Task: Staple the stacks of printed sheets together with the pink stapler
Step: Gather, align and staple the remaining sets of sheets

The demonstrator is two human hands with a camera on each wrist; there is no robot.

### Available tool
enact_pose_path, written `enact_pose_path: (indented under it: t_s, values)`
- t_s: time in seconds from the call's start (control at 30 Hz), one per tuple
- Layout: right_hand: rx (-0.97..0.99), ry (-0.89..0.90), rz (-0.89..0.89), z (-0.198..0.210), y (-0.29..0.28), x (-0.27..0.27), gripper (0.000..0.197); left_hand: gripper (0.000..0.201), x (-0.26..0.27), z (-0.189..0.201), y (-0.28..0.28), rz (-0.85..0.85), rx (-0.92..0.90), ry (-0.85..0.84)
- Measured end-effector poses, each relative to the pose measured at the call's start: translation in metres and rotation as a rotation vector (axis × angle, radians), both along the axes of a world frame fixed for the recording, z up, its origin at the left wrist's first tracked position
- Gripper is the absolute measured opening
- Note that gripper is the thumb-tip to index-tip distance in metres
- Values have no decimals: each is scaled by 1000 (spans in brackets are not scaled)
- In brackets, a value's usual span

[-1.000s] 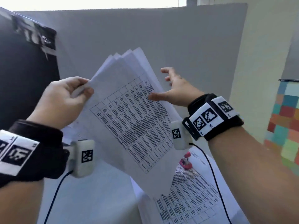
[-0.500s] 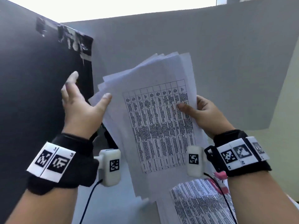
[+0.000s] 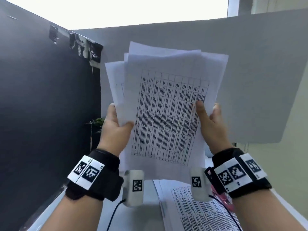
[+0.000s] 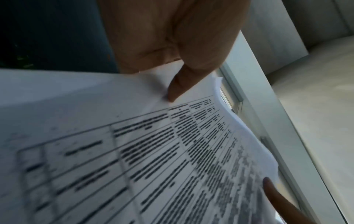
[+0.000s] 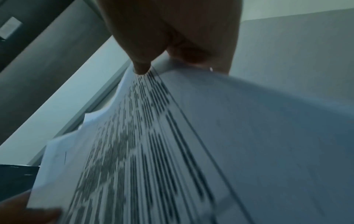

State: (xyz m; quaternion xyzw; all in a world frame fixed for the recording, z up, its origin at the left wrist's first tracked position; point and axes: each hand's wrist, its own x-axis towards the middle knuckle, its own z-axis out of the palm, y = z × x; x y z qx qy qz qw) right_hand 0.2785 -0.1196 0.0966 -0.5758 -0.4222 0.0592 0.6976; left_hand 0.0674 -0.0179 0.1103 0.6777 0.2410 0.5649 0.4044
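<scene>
Paper stack [image 3: 168, 114] up in the air before the chest, pinched at both side edges: left hand [image 3: 115, 129] with thumb curled over the front sheet, right hand [image 3: 210, 124] with thumb pressed on the printed table and fingers behind. Sheets fanned and uneven along the top edge, corners out of line, so squaring up not yet finished. No staple to be seen in this stack, though the corners too blurred for certainty. Pink stapler [image 3: 223, 196] down on the white table [image 3: 146, 212], untouched, mostly hidden behind the right wrist, beside a second batch of printed sheets [image 3: 196, 212] lying flat. Judged early in the job: aligning first, then stapling, then the other batch
</scene>
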Motion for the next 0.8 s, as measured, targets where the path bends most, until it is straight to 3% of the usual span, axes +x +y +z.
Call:
enact_pose_path:
  t_s: [0.1, 0.17, 0.27, 0.37, 0.53, 0.7, 0.8]
  values:
    - [-268, -131, 68, -9, -3, 5, 79, 54, -7, -7, 1, -36, -36, 112]
    - [-380, -257, 75, -17, -4, 4, 77, 51, -8, -17, 3, -19, -55, 158]
    - [-373, -433, 11, -14, -9, -12, 64, 40, -4, -25, 5, 54, -74, 115]
    - [-306, -482, -66, -9, -20, -28, 54, 42, 0, -28, 4, 122, -61, 32]
    - [-576, -507, -69, -26, -36, -27, 74, 23, 3, -49, 7, 74, -139, 216]
    - [-759, -548, -145, -18, -45, 2, 89, 16, -7, -7, 14, 226, 117, 235]
    - [-485, -562, -279, -5, -55, 11, 100, 10, -17, 24, 8, 283, 315, 361]
